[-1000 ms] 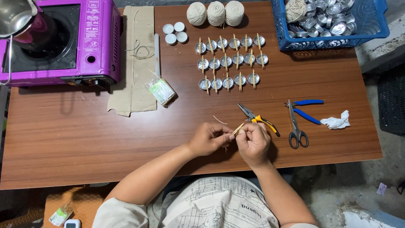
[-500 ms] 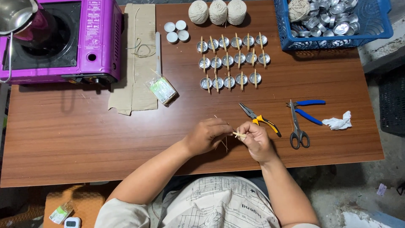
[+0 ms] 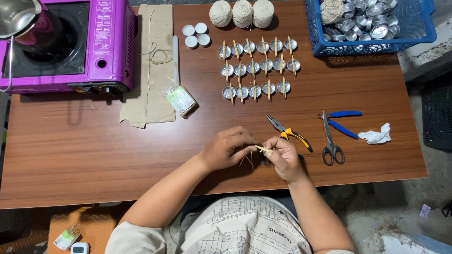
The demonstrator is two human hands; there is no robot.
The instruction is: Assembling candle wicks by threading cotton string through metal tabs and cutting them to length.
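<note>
Left hand (image 3: 229,148) and right hand (image 3: 282,157) pinched a thin wooden stick (image 3: 262,149) with string at 6 o'clock on the surface (image 3: 94,141). Three rows of tin cups (image 3: 256,67) at 12 o'clock already carried sticks. Many empties remained in the blue basket (image 3: 414,28) at 1 o'clock.

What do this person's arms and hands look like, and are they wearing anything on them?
Both arms are bare from the short, pale cream sleeves down. The left hand and right hand are bare too: no gloves, and no rings, watch or bracelet that I can see. The cream shirt front has a dark line drawing.
</note>
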